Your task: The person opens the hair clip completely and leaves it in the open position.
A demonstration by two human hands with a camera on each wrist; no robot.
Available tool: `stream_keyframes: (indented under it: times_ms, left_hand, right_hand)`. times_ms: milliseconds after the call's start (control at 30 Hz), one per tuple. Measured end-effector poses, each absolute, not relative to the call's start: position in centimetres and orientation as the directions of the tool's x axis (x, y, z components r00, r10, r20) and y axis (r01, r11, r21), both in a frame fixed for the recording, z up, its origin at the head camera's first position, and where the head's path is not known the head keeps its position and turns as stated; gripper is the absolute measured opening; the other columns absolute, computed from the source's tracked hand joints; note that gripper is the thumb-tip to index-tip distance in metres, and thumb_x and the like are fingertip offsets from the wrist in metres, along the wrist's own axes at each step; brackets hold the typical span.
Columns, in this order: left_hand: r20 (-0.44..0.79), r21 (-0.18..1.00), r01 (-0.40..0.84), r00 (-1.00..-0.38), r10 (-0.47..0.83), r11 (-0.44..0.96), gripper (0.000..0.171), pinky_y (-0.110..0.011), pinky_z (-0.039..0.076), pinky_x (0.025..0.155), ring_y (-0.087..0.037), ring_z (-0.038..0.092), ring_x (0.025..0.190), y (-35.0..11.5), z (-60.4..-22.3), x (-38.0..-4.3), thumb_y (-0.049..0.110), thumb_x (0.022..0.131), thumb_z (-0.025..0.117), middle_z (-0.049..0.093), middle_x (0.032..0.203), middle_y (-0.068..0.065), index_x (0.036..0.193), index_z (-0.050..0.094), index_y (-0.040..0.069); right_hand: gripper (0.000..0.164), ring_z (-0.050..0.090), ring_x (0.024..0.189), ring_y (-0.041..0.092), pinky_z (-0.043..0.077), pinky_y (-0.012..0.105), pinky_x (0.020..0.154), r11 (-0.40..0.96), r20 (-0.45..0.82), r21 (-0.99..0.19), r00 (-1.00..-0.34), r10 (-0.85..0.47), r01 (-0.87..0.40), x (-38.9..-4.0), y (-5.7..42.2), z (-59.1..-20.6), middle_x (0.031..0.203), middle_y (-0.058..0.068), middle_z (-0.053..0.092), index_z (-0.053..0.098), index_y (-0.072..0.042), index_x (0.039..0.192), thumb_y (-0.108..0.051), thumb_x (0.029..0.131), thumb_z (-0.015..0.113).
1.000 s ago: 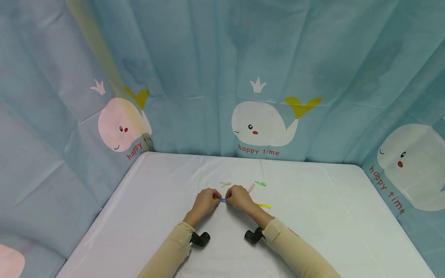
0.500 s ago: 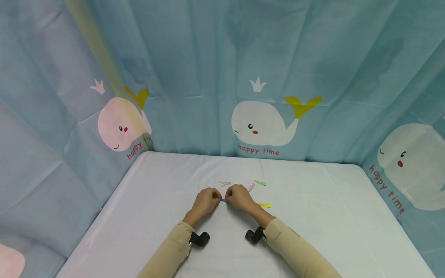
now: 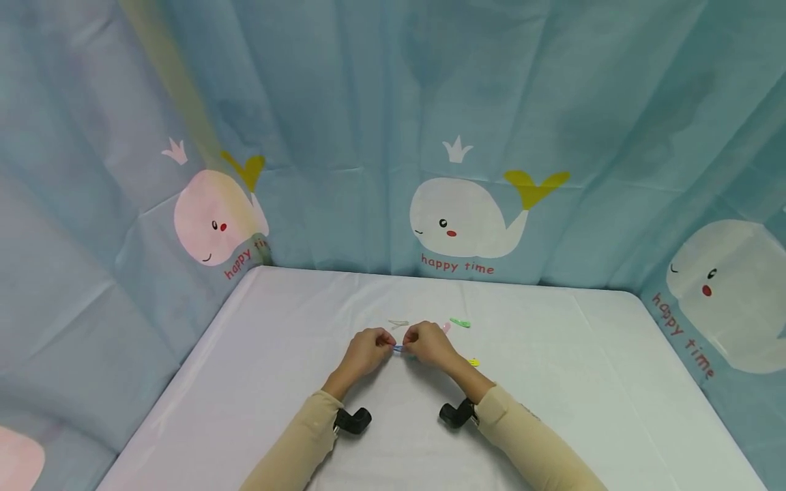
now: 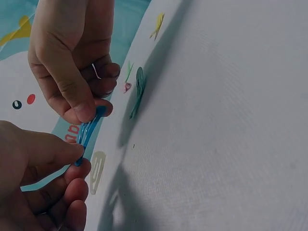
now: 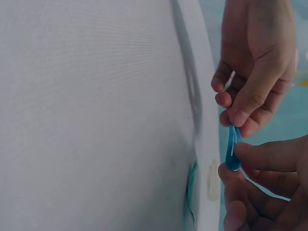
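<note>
A blue snap hair clip [image 3: 398, 348] is held between both hands, raised off the table. My left hand [image 3: 366, 352] pinches one end between thumb and forefinger, and my right hand [image 3: 430, 343] pinches the other end the same way. In the left wrist view the narrow blue clip [image 4: 87, 131] shows its slotted middle between the two pinches. The right wrist view shows the rounded blue end of the clip [image 5: 233, 161] at the right fingertips. Below the hands a teal hair clip [image 4: 138, 92] lies on the table.
On the white table [image 3: 552, 382] a beige clip [image 3: 398, 323] lies beyond the hands. A pink clip [image 3: 446, 328], partly hidden, and a green clip [image 3: 460, 322] lie behind the right hand. A yellow clip [image 3: 473, 363] is partly covered by the right forearm. A whale-print curtain [image 3: 344, 218] surrounds the table.
Both hands have shifted slightly up and to the right in the head view with the blue clip, the right hand more. The right forearm now covers more of the yellow clip.
</note>
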State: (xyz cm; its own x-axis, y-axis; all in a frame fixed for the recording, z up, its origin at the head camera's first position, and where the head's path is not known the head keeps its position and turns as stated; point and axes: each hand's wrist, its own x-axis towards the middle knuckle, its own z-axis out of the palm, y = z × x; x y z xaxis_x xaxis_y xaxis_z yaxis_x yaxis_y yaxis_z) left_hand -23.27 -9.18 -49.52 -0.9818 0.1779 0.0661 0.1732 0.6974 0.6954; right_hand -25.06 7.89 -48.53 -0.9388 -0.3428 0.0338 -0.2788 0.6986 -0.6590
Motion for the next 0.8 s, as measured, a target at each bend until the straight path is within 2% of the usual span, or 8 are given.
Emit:
stream_keyframes:
  times_ms: [167,333,467,633,800]
  left_hand:
    - [0.071,0.727,0.168,-0.983,0.17,0.666,0.006,-0.027,0.048,0.067,-0.011,0.059,0.073,-8.9,-49.5,-23.2,0.01,0.087,0.071,0.07,0.082,-0.004,0.088,0.071,0.004]
    - [0.087,0.743,0.185,-0.98,0.18,0.643,0.006,-0.024,0.046,0.065,-0.009,0.058,0.072,-8.8,-49.6,-23.2,0.011,0.087,0.071,0.07,0.082,-0.003,0.089,0.071,0.005]
    - [0.11,0.762,0.206,-0.975,0.191,0.614,0.006,-0.021,0.044,0.063,-0.008,0.056,0.071,-8.7,-49.5,-23.3,0.011,0.086,0.072,0.069,0.082,-0.003,0.089,0.071,0.007]
    - [0.141,0.777,0.235,-0.969,0.204,0.584,0.005,-0.021,0.044,0.061,-0.008,0.055,0.07,-8.8,-49.3,-23.2,0.011,0.085,0.074,0.069,0.082,-0.002,0.089,0.071,0.009]
    - [0.144,0.784,0.246,-0.965,0.219,0.57,0.005,-0.022,0.044,0.06,-0.009,0.056,0.07,-8.7,-49.4,-23.3,0.012,0.085,0.074,0.069,0.082,-0.002,0.089,0.071,0.01]
  right_hand:
    - [0.009,0.052,0.065,0.009,0.043,0.024,0.063,0.671,0.031,-0.698,-0.947,-0.319,-0.249,-25.1,8.4,-48.4,0.069,0.0,0.066,0.07,-0.008,0.073,-0.008,0.081,0.075]
    - [0.007,0.051,0.063,0.01,0.042,0.024,0.06,0.63,0.023,-0.743,-0.948,-0.316,-0.228,-25.3,8.9,-48.4,0.069,0.0,0.066,0.071,-0.007,0.074,-0.007,0.08,0.075]
    - [0.005,0.052,0.062,0.01,0.043,0.024,0.058,0.579,-0.025,-0.798,-0.952,-0.305,-0.165,-25.4,9.3,-48.3,0.07,0.0,0.066,0.071,-0.006,0.077,-0.006,0.081,0.074]
    - [0.004,0.051,0.059,0.011,0.042,0.025,0.055,0.515,-0.104,-0.855,-0.951,-0.291,-0.064,-25.3,9.6,-47.8,0.068,0.0,0.062,0.072,-0.004,0.081,-0.006,0.084,0.072]
    - [0.003,0.049,0.055,0.012,0.04,0.024,0.051,0.447,-0.109,-0.894,-0.95,-0.292,-0.034,-25.2,9.8,-47.5,0.065,0.003,0.06,0.072,-0.002,0.084,-0.004,0.084,0.07]
